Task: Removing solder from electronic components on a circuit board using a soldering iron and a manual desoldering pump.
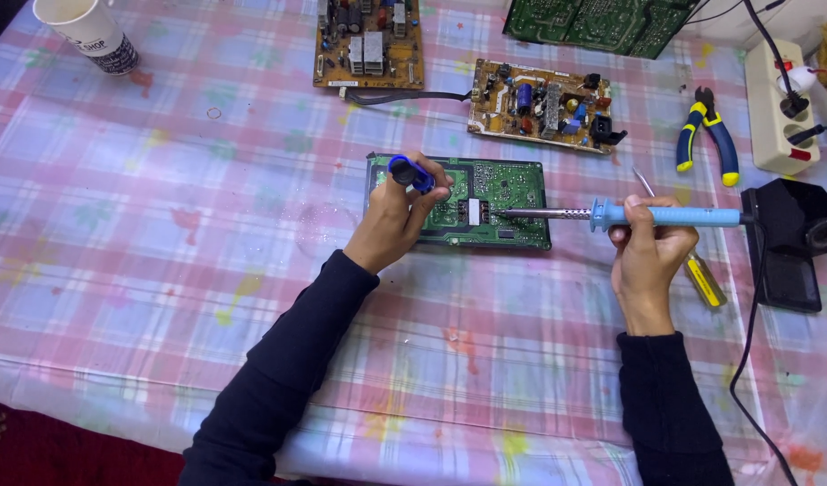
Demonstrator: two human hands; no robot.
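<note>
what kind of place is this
Probably a home electronics repair bench. The right hand holds a light blue soldering iron to a green circuit board on a pink plaid tablecloth; brown circuit boards and yellow-and-blue-handled pliers lie nearby.

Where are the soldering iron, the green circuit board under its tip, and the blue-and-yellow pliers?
soldering iron (pixel 674 216), head view, on its light-blue handle.
green circuit board (pixel 512 184), head view, on its bare upper right part.
blue-and-yellow pliers (pixel 721 139), head view, on the right handle.
</note>
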